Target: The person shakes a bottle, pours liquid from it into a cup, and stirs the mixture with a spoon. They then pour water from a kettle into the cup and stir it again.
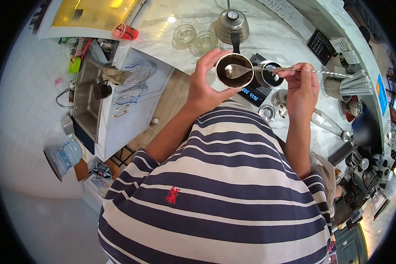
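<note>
My left hand (202, 86) is wrapped round a small cup (222, 82) with a light rim and a dark brown inside, tilted so its mouth faces me. A long bar spoon (236, 71) with a twisted handle is pinched in my right hand (302, 90), and its bowl lies over the cup's mouth. Just right of the cup, a dark round vessel (269, 75) stands on a black digital scale (253, 97) with lit blue digits. Behind the cup is a steel gooseneck kettle (231, 27) with a dial on its lid.
Two clear glasses (205, 42) stand left of the kettle on the marble counter (163, 24). A tin of paper-wrapped sticks (334, 87) and a calculator (320, 47) are at the right. A small metal piece (267, 113) lies near my body. The sink (87, 94) is at the left.
</note>
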A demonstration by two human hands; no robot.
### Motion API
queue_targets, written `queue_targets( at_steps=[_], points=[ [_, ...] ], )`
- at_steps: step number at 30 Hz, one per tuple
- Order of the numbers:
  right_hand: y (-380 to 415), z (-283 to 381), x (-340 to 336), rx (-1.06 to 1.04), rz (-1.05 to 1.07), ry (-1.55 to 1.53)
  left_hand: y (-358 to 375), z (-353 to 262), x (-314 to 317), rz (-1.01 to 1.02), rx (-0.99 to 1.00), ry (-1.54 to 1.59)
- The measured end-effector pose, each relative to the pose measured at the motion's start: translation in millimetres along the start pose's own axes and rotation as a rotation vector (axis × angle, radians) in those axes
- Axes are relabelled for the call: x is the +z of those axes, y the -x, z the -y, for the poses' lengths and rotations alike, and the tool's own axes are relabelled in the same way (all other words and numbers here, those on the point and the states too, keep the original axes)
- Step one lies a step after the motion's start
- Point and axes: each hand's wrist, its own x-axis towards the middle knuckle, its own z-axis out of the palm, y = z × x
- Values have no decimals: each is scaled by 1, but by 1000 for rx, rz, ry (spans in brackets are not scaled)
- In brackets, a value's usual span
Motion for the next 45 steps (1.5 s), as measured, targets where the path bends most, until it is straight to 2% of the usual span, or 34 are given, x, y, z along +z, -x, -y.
queue_targets(
  at_steps=[5,8,14,23,29,35,41,43,45],
  points=[
    [-7,21,-38,-99,-83,39,-3,3,9,-18,-82,-5],
    [-8,26,-65,-162,-124,137,-3,9,17,-98,-117,60],
    [-8,16,-90,-154,-153,362,-7,10,24,-34,-122,29],
    [-17,12,-77,-143,-71,404,-8,11,25,7,-123,-18],
    [-17,30,-74,-226,-90,305,-8,12,26,22,-127,-12],
    [-6,42,-35,-345,-22,176,-12,6,30,47,-69,32],
    [8,28,2,-378,112,331,-12,3,24,39,13,61],
    [11,24,12,-365,122,343,-9,4,23,-42,3,92],
    [9,22,17,-438,166,401,-6,4,22,-99,2,117]
  ],
)
